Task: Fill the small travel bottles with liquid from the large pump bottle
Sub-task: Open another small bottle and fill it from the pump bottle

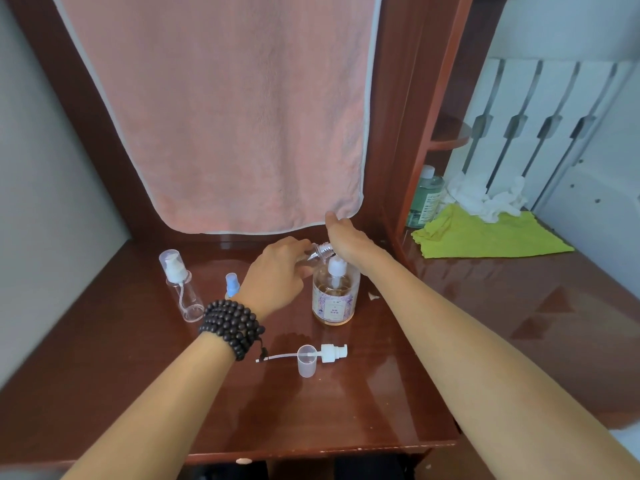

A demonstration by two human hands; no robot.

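Observation:
The large pump bottle (333, 299), clear with amber liquid and a floral label, stands mid-table. My right hand (343, 237) lies flat on top of its white pump head. My left hand (280, 271), with a dark bead bracelet on the wrist, holds a small clear travel bottle (320, 251) tilted, its threaded neck at the pump's spout. A second clear travel bottle (181, 289) with a capped white pump stands at the left. A small blue spray top (231, 285) shows beside my left wrist. A loose white pump with its tube (330, 353) and a clear cap (306, 360) lie in front.
A pink towel (225, 116) hangs behind the brown wooden table (346, 410). To the right lie a yellow-green cloth (491, 233), crumpled white tissue (485, 199) and a green bottle (427, 195). A wooden upright (415, 133) stands right of the towel.

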